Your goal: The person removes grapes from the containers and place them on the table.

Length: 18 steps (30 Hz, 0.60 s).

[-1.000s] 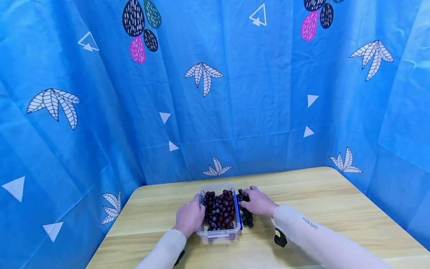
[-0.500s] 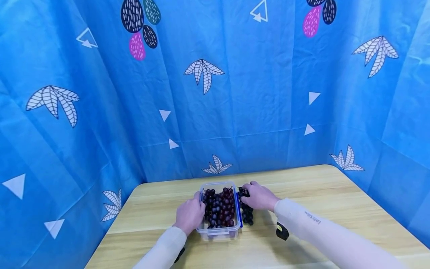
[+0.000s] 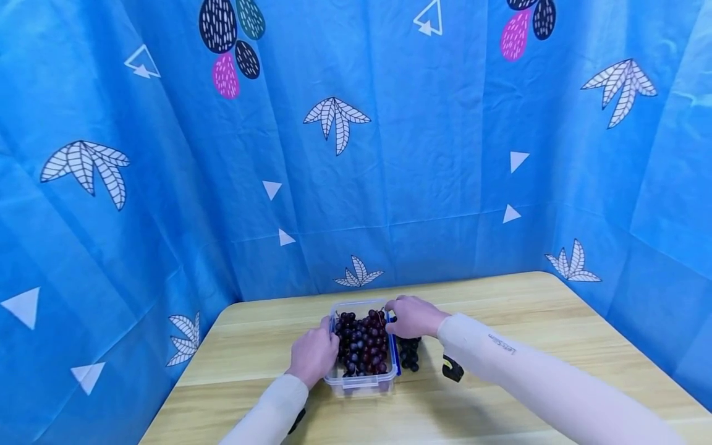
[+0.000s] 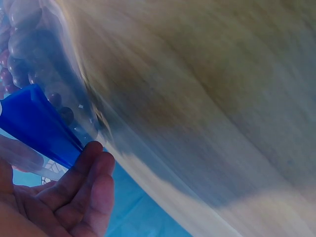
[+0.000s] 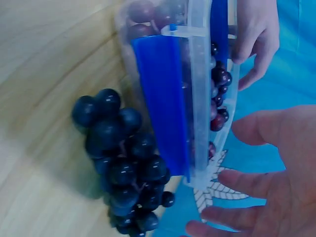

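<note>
A clear plastic food container (image 3: 361, 382) with blue side flaps stands on the table, filled with dark red-purple grapes (image 3: 364, 340). My left hand (image 3: 314, 352) grips its left side, the fingers by a blue flap (image 4: 42, 123) and the thumb up at the rim. My right hand (image 3: 414, 316) is at the container's right rim, its fingers apart and nothing between them in the right wrist view. A bunch of black grapes (image 5: 121, 168) lies on the table right beside the container's other blue flap (image 5: 160, 103), partly under my right hand in the head view.
The wooden table (image 3: 473, 395) has rounded far corners. A blue patterned curtain (image 3: 434, 136) hangs behind it and along both sides.
My right hand has shifted left from over the black grapes to the container's right rim, leaving the bunch on the table. The left hand has stayed in place.
</note>
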Each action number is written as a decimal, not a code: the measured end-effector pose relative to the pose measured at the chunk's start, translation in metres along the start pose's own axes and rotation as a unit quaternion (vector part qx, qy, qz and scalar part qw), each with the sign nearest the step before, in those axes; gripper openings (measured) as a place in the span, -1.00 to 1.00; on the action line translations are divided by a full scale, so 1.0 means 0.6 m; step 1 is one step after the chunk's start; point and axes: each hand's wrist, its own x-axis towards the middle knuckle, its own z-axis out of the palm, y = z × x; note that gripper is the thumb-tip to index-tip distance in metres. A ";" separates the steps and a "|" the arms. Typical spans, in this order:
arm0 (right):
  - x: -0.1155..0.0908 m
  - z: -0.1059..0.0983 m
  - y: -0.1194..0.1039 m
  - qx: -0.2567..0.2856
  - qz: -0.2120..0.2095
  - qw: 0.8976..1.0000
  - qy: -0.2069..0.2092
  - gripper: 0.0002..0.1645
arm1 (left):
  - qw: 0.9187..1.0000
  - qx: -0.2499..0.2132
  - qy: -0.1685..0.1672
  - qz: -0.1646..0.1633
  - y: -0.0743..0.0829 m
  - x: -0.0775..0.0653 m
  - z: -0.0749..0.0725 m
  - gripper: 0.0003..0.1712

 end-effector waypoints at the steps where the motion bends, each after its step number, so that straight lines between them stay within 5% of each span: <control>1: 0.002 -0.002 -0.005 -0.002 -0.003 1.000 -0.006 -0.40 | 1.000 0.000 0.001 0.000 -0.001 0.000 0.000 -0.40; 18: 0.064 -0.014 -0.062 -0.046 -0.026 0.996 -0.075 -0.42 | 1.000 0.008 0.004 0.005 -0.005 0.006 0.000 -0.40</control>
